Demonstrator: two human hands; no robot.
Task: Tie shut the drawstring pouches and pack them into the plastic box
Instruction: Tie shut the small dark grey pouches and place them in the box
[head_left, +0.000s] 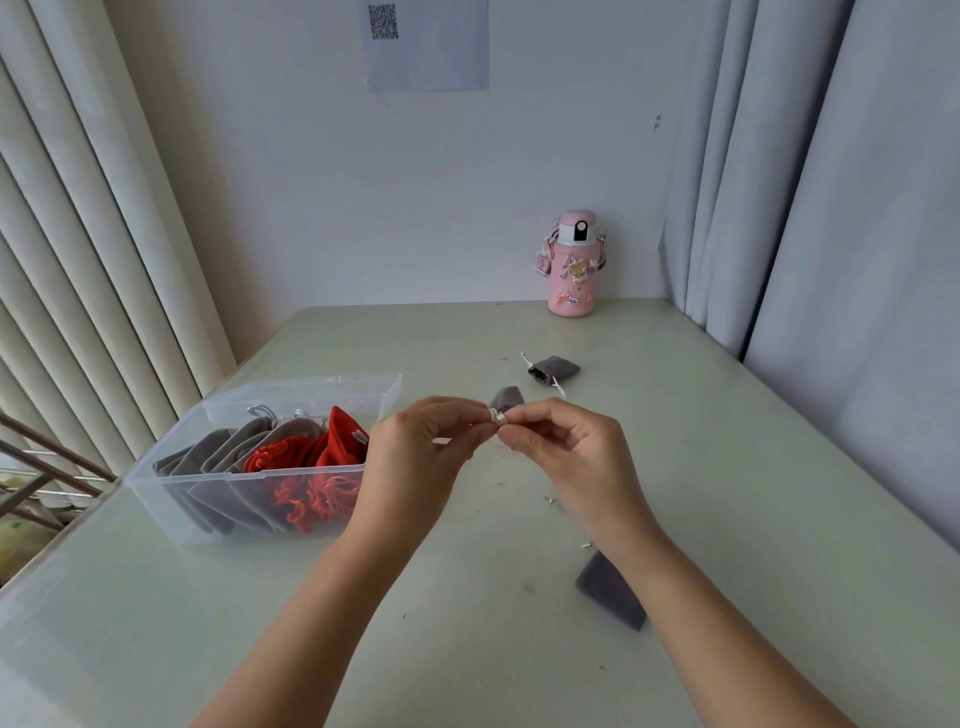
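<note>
Above the middle of the surface (727, 467), in the head view, the left hand (415, 441) and the right hand (561, 447) meet. The fingers of each are pressed together in a pinch on the white drawstring (496, 415) of a small grey pouch (506, 399), which peeks out just behind the fingertips. The step in hand looks like knotting this cord. To do it well, each pinch should sit close to the pouch mouth and pull apart evenly, so the knot seats against the gathered cloth and not out along the loose ends. A far pouch (553, 370) lies farther back, and a near pouch (610, 592) lies beneath the right forearm. The plastic box (143, 475) stands open to the left, holding grey and red pouches (332, 452).
</note>
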